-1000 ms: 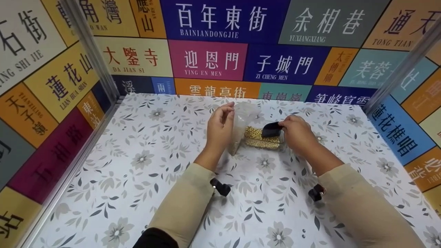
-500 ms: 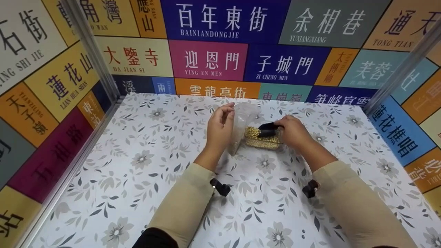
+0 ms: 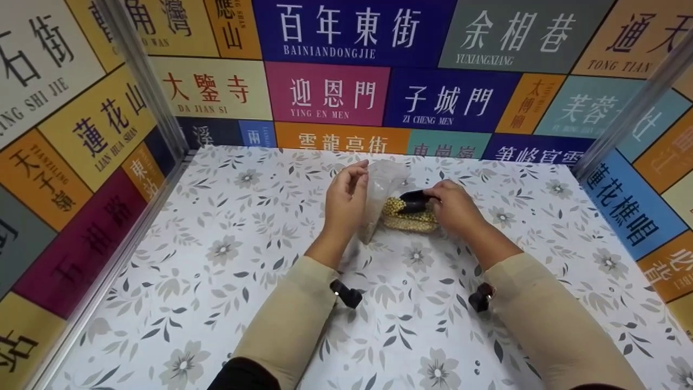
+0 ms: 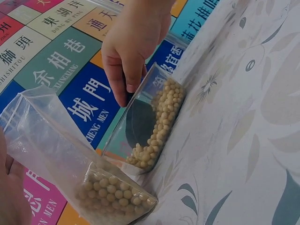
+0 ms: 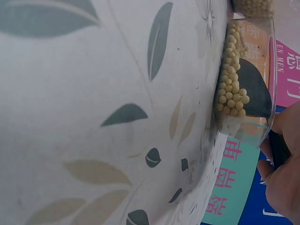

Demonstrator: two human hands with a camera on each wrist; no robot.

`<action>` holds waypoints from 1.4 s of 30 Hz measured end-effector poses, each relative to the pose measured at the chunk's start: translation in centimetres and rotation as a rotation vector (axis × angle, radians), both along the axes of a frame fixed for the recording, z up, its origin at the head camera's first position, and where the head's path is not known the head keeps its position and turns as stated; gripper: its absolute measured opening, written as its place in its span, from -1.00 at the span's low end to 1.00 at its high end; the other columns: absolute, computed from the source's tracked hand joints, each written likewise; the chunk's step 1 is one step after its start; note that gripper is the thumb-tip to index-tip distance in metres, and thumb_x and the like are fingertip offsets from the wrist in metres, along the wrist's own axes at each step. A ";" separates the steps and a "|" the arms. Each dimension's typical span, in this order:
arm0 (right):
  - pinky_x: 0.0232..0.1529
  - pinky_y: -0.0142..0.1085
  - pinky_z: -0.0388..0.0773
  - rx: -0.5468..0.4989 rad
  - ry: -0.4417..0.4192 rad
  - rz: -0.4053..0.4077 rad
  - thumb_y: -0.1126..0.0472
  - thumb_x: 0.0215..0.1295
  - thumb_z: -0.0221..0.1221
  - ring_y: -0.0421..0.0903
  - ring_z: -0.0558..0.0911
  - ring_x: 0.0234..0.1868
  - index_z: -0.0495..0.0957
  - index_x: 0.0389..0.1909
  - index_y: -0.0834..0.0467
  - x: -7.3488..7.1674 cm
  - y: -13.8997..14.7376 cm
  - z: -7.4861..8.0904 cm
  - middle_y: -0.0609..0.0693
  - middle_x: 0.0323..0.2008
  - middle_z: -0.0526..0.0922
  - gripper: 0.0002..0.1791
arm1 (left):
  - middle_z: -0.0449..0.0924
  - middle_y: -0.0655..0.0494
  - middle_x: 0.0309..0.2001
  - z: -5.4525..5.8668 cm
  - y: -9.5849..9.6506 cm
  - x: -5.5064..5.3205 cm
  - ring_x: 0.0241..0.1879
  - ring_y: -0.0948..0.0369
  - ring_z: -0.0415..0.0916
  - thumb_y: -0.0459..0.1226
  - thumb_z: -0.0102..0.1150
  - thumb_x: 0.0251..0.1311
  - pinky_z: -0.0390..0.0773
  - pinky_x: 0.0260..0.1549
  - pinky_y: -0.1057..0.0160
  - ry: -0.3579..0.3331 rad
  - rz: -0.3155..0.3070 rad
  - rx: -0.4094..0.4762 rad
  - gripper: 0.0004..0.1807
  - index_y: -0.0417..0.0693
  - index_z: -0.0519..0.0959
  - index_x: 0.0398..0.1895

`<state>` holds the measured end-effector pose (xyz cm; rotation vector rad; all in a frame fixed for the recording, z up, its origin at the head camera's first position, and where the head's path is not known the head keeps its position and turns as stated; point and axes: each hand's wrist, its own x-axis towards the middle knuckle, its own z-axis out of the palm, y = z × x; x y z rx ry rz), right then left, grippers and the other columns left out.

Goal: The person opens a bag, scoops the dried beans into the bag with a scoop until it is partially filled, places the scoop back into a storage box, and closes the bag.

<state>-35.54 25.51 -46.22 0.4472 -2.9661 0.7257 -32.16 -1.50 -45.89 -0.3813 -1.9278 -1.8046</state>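
1. Your right hand pinches the black scoop by its end; its long axis runs leftward from those fingers.
2. The clear box sits on the worktop below and left of the same fingers, lengthwise left to right, the scoop's blade inside with the beans.
3. Farther left, the plastic bag stands just right of your left hand; I cannot tell whether those fingers grip it.
4. The box's left end wall stands between scoop and bag.
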 end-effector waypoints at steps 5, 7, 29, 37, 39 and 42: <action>0.34 0.14 0.57 -0.039 -0.038 0.019 0.31 0.64 0.05 0.22 0.59 0.28 0.60 0.37 0.23 -0.2 -0.5 -0.4 0.22 0.19 0.58 -0.60 | 0.67 -0.01 0.31 0.0 0.0 0.0 0.40 0.18 0.57 -0.30 0.10 0.60 0.53 0.45 0.36 0.003 -0.004 0.018 -0.87 -0.17 0.59 0.00; 0.38 0.15 0.55 -0.066 -0.063 0.018 0.29 0.65 0.04 0.22 0.58 0.31 0.58 0.39 0.21 -0.2 -0.8 -0.7 0.21 0.23 0.57 -0.59 | 0.67 -0.01 0.32 0.0 0.0 0.0 0.40 0.18 0.57 -0.29 0.09 0.60 0.55 0.44 0.36 0.006 -0.006 0.015 -0.86 -0.17 0.59 0.00; 0.49 0.11 0.45 -0.340 -0.040 -0.043 0.27 0.64 0.10 0.17 0.53 0.40 0.59 0.39 0.18 -0.1 -0.4 -2.3 0.17 0.29 0.57 -0.60 | 0.66 0.05 0.33 -0.1 0.0 0.0 0.40 0.21 0.56 -0.24 0.08 0.63 0.56 0.43 0.33 0.006 -0.013 0.004 -0.85 -0.11 0.59 0.02; 0.47 0.05 0.46 -0.438 -0.025 -0.053 0.23 0.67 0.08 0.13 0.50 0.42 0.58 0.40 0.15 0.8 0.8 -1.8 0.14 0.32 0.55 -0.61 | 0.66 0.10 0.33 -0.1 -0.1 -0.1 0.40 0.23 0.56 -0.21 0.07 0.64 0.55 0.43 0.35 -0.007 0.000 -0.019 -0.81 -0.12 0.59 0.04; 0.49 0.03 0.46 -0.459 -0.024 -0.069 0.22 0.67 0.07 0.12 0.49 0.44 0.57 0.41 0.15 1.0 1.2 -1.8 0.14 0.34 0.54 -0.60 | 0.65 0.10 0.34 -0.1 -0.1 -0.1 0.41 0.23 0.55 -0.21 0.06 0.65 0.54 0.44 0.35 -0.014 -0.003 -0.021 -0.80 -0.13 0.59 0.06; 0.44 -0.16 0.50 -0.504 -0.032 -0.101 0.20 0.68 0.07 0.08 0.49 0.45 0.57 0.42 0.13 1.4 1.7 -1.8 0.12 0.36 0.54 -0.60 | 0.64 0.08 0.34 -0.2 -0.1 -0.1 0.42 0.21 0.54 -0.21 0.05 0.65 0.53 0.46 0.34 -0.016 -0.012 -0.015 -0.76 -0.21 0.58 0.08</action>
